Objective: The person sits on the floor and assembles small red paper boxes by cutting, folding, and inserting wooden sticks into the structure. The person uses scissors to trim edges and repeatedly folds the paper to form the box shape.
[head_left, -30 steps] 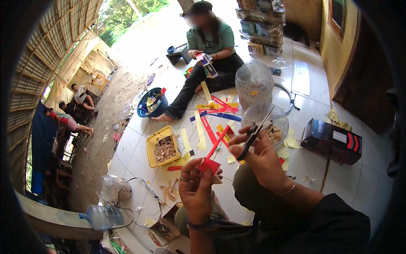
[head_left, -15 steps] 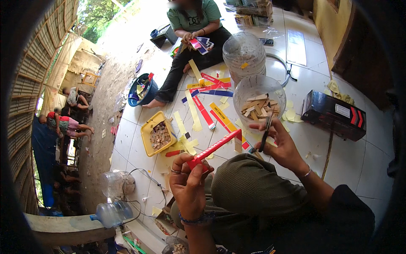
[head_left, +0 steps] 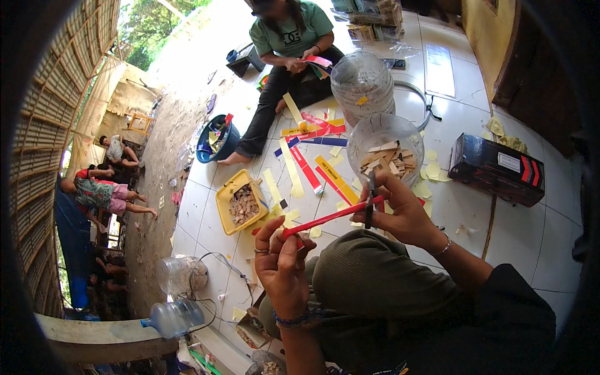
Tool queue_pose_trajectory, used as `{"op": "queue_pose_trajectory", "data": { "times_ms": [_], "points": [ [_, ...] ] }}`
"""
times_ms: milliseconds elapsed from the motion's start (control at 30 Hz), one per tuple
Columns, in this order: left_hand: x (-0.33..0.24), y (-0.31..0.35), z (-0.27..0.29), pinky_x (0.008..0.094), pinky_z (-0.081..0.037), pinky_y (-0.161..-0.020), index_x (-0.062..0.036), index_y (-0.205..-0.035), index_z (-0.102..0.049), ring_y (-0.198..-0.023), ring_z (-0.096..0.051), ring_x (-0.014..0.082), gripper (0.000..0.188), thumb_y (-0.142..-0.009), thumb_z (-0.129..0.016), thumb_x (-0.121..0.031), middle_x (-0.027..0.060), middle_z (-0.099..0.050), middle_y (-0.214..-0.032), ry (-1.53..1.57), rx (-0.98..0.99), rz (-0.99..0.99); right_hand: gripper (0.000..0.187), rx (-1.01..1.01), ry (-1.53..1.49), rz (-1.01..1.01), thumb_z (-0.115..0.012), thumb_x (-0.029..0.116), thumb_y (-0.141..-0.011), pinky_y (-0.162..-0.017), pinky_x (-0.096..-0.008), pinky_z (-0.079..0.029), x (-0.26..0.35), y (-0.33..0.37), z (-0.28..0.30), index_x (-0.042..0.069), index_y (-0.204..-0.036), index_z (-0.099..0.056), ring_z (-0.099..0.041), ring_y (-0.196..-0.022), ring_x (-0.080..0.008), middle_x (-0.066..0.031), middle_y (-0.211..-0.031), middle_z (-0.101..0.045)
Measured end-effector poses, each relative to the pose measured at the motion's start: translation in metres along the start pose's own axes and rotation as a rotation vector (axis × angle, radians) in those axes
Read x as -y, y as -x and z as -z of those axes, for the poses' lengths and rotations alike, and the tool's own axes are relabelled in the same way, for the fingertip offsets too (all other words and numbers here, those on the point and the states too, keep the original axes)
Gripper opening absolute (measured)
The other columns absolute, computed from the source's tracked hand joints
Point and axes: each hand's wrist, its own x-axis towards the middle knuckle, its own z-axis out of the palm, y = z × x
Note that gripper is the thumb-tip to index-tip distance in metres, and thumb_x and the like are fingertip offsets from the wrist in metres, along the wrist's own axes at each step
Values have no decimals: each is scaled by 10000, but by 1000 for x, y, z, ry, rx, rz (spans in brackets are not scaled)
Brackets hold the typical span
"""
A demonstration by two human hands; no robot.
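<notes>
A narrow red strip (head_left: pixel 331 220), seen nearly edge-on, stretches between my hands above my bent knee. My left hand (head_left: pixel 284 269) pinches its left end between thumb and fingers. My right hand (head_left: pixel 409 215) grips a pair of dark scissors (head_left: pixel 369 209), whose blades stand upright across the strip near its right end. Whether the blades are closed on the strip I cannot tell. Just beyond my right hand is a clear plastic tub (head_left: pixel 356 153) with flat wooden pieces (head_left: pixel 392 159) in it. Red, yellow and blue printed strips (head_left: pixel 306 164) lie across the tiles in front.
A yellow container (head_left: pixel 222 209) of small wooden pieces stands left of the strips. Behind the clear tub is another tub (head_left: pixel 359 81). A black box (head_left: pixel 494 169) lies at right. Across from me sits a person (head_left: pixel 294 37) holding coloured sheets, beside a blue bucket (head_left: pixel 231 140).
The red strip has turned edge-on, and its right end no longer hangs bent down. My right hand has moved slightly left and down, bringing the scissors across the strip.
</notes>
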Motion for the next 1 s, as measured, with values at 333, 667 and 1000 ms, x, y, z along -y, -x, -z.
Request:
{"op": "queue_pose_trajectory", "data": {
  "times_ms": [333,667,1000],
  "points": [
    [6,-6,-3,328,-578,-797,-11,-1274,-522,-834,-686,170,309,-997,-619,-107,127,-704,-992,-180,-25,13,413,-178,-44,-22,-773,41,-865,-903,-342,-559,0,20,-5,54,-1139,-463,-680,-1014,-176,-66,-1004,-636],
    [16,-11,-8,309,-602,-804,15,-1166,-644,-872,-702,161,227,-950,-682,-42,120,-722,-999,-233,-133,-86,311,-120,-6,1,-687,54,-941,-849,-311,-537,-15,24,6,46,-1183,-492,-653,-1023,-161,-91,-1077,-655],
    [10,-8,2,312,-598,-832,38,-1153,-656,-916,-704,183,208,-958,-666,-32,157,-726,-1043,-488,-114,-173,291,-19,911,-605,-752,346,-843,-749,-412,-535,-164,135,138,74,-936,-712,-666,-866,-316,-149,-928,-668]
  ]
}}
